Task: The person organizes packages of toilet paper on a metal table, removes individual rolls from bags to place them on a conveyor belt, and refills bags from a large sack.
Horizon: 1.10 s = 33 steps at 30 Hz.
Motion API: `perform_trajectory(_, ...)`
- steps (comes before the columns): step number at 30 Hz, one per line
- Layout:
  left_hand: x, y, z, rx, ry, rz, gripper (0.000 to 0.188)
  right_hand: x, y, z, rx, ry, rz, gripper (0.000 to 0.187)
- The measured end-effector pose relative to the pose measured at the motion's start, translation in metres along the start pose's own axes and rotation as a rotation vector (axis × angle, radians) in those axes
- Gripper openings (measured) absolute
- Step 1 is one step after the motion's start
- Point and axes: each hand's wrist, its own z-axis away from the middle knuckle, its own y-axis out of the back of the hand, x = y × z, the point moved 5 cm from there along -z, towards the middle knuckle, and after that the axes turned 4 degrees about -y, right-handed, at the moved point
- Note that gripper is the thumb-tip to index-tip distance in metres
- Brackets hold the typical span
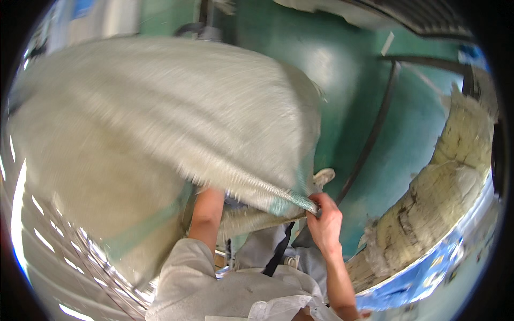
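A big pale woven sack (176,107) with green stripes and a frayed rim fills the left and middle of the head view. My right hand (325,218) is closed on the rim at the sack's right corner, holding it between thumb and fingers. My left forearm (208,214) reaches in through the sack's mouth. The left hand itself is hidden inside, so its fingers do not show. A bit of something dark (233,202) is visible in the opening beside that forearm; I cannot make out what it is.
Green floor (332,69) lies beyond the sack, crossed by a dark strip (375,134). At the right stand yellowish, wrapped bulky pieces (423,214) with blue sheeting (417,283) beside them. A shoe (324,176) shows past the sack's edge. Shiny metal bars (91,257) run along the lower left.
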Motion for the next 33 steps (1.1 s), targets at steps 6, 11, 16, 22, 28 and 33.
perform_trajectory(6,0.030,0.031,0.030,0.058,-0.011,0.066,0.063,-0.181,-0.002,0.114,-0.376,1.016,-0.186,0.043)
perform_trajectory(11,0.064,0.058,0.045,0.095,-0.043,0.113,0.062,-0.226,-0.167,-0.031,0.032,1.041,0.628,0.075)
perform_trajectory(16,0.085,0.056,0.128,0.414,-0.111,0.206,0.089,-0.155,-0.187,-0.172,-0.415,0.496,1.324,0.148)
perform_trajectory(22,0.082,-0.009,0.140,0.170,0.370,0.245,0.096,-0.102,-0.226,-0.195,-0.580,0.503,1.522,0.123)
perform_trajectory(28,0.052,-0.024,-0.010,0.238,0.364,0.000,0.054,-0.098,-0.236,-0.198,-0.589,0.546,1.385,0.092)
perform_trajectory(33,0.035,-0.026,-0.027,0.262,0.230,0.031,0.052,-0.115,-0.222,-0.100,-0.721,0.737,1.079,0.068)
